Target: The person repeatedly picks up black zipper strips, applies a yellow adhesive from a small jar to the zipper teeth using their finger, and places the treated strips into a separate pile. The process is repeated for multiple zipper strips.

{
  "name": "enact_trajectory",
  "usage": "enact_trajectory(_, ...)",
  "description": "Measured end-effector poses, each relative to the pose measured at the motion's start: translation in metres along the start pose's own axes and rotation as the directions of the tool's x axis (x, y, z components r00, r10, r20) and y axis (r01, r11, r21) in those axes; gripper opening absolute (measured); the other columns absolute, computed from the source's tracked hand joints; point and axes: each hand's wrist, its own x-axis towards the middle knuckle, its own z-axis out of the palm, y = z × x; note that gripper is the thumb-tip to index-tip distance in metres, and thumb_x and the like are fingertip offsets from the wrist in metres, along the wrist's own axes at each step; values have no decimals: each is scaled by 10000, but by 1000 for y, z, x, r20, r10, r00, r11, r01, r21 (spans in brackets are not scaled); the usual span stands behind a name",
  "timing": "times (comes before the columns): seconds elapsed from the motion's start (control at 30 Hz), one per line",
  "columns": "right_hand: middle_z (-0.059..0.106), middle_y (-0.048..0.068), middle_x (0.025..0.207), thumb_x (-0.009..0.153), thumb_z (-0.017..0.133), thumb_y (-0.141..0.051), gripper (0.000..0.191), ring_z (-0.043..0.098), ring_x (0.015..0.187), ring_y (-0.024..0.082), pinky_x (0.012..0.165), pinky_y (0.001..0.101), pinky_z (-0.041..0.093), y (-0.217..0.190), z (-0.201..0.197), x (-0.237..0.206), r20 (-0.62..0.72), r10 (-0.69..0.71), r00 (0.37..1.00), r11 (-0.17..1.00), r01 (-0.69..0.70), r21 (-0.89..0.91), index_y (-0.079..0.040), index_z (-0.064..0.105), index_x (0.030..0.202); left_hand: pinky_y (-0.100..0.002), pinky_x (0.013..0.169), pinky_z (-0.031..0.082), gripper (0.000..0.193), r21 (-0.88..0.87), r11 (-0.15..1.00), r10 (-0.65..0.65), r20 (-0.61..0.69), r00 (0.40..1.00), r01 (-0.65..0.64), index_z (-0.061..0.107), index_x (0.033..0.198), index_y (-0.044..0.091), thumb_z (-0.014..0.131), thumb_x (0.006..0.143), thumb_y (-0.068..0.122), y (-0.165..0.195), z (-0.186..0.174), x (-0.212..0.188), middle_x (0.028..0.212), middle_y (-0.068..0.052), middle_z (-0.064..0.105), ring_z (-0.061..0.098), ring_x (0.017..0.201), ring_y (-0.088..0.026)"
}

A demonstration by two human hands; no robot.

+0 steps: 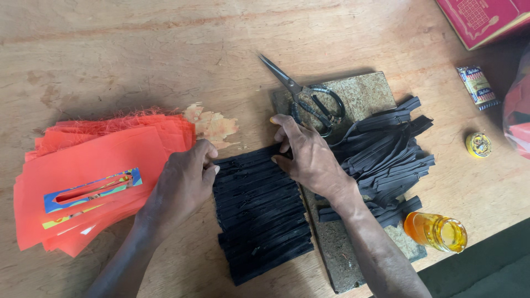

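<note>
**Hands squaring a row of black strips**

Head view: a neat overlapping row of black strips [259, 212] lies on the wooden table [110, 55], between a stack of orange sheets [94, 176] and a stone slab [353, 99]. The left hand [182, 185] presses the row's upper left corner, fingers curled, gripping nothing. The right hand [309, 157] rests on the upper right end, fingers spread flat. The strips look light, thin and floppy, likely to slide apart; pinching them at the ends seems safest. A loose pile of strips [392, 149] and scissors [309, 99] lie on the slab.
</note>
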Motion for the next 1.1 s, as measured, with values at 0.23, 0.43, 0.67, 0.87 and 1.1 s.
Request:
enact_trajectory(0.23, 683, 93, 997, 705, 849, -8, 834, 718, 794, 222, 927, 447, 531, 1, 5, 1, -18, -75, 997, 989, 73, -127, -53, 405, 1410, -420, 660, 585, 212, -3, 1000, -12, -8, 1000, 12, 579, 1050, 3, 699, 887, 67, 0, -2, -1, 851, -182, 762, 768, 768, -325)
enact_trajectory(0.43, 680, 104, 1005, 713, 844, -5, 808, 715, 807, 237, 886, 426, 546, 3, 5, 1, -19, -74, 997, 992, 72, -103, -55, 414, 1396, -435, 633, 558, 180, 61, 995, 87, -116, 989, -80, 575, 1030, 7, 694, 924, 93, -3, -8, -1, 771, -171, 710, 730, 709, -320)
enact_trajectory(0.67, 683, 113, 1002, 710, 845, 3, 800, 707, 807, 252, 833, 409, 567, -1, 5, 1, -11, -57, 998, 997, 56, -60, -60, 422, 1387, -489, 768, 541, 272, 335, 863, 460, -215, 862, -377, 587, 1170, 33, 627, 903, 65, 5, 7, -5, 941, -168, 704, 680, 861, -376)
enact_trajectory(0.87, 677, 119, 1024, 703, 843, 8, 796, 709, 817, 241, 811, 395, 581, 2, 0, 2, -17, -59, 998, 997, 58, -41, -51, 425, 1378, -497, 813, 562, 326, 648, 730, -326, 53, 944, 216, 535, 1264, 55, 623, 1006, 233, 7, -4, -8, 983, -171, 694, 696, 926, -326)
enact_trajectory(1.1, 677, 93, 1008, 723, 826, 0, 747, 700, 810, 218, 832, 376, 574, 4, 0, 1, -27, -65, 998, 998, 65, -11, -36, 458, 1371, -511, 726, 529, 379, 550, 833, 247, -462, 852, 57, 574, 1286, 10, 702, 937, 84, 18, -49, -16, 1149, -257, 624, 639, 1005, -410)
